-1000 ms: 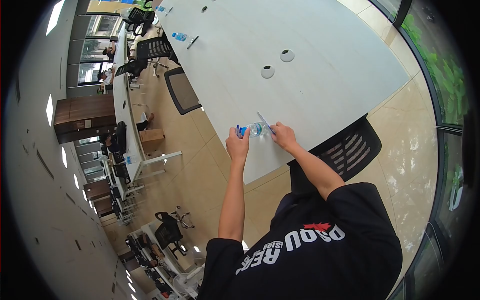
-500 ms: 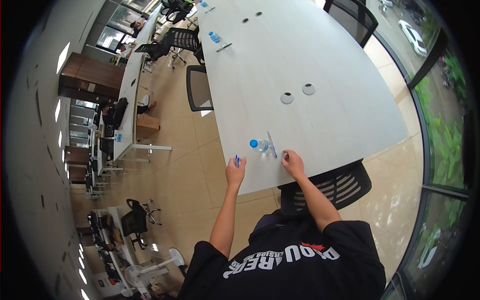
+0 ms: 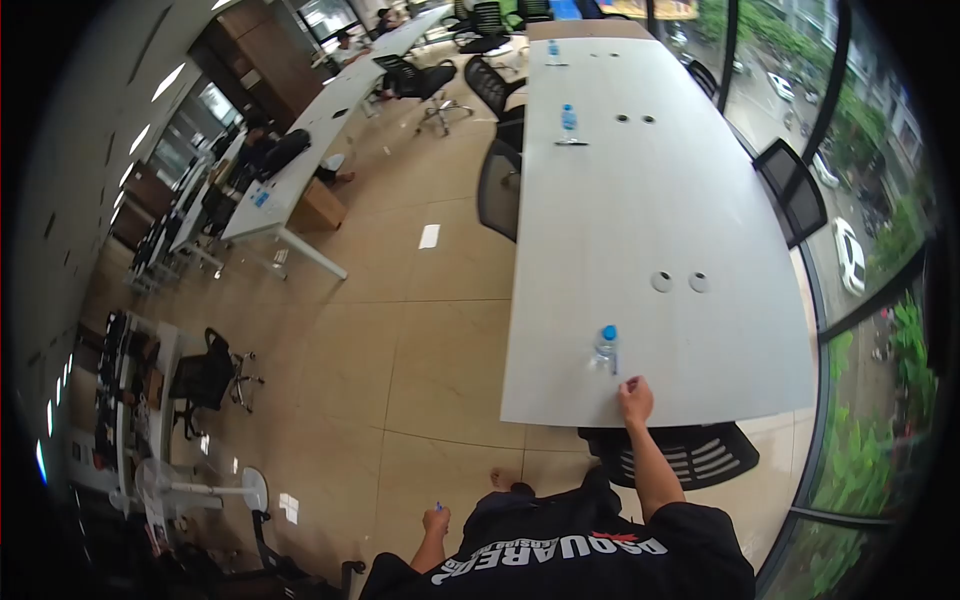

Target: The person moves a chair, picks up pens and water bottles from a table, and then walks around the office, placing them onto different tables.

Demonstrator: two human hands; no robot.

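Note:
My left hand (image 3: 436, 520) is away from the table, low over the floor beside my body. Its fingers are closed around a slim blue pen (image 3: 439, 507), of which only a small end shows. Over the near end of the white table (image 3: 560, 390), my right hand (image 3: 635, 402) has its fingers curled together; what they hold, if anything, I cannot tell. Just beyond its fingertips stands a clear water bottle (image 3: 606, 350) with a blue cap, upright. A thin dark-blue stick-like thing (image 3: 614, 363) lies close beside the bottle, on its right.
A black mesh chair (image 3: 690, 455) is tucked at the table's near edge. Farther along are another bottle (image 3: 568, 120) and a dark pen (image 3: 571, 142). Chairs (image 3: 500, 190) line the left side; glass windows (image 3: 850, 400) run along the right. A white fan (image 3: 250, 490) stands lower left.
My left hand has dropped from the table's edge to beside my body, still with the pen. My right hand stays near the bottle. The view has turned and tilted up.

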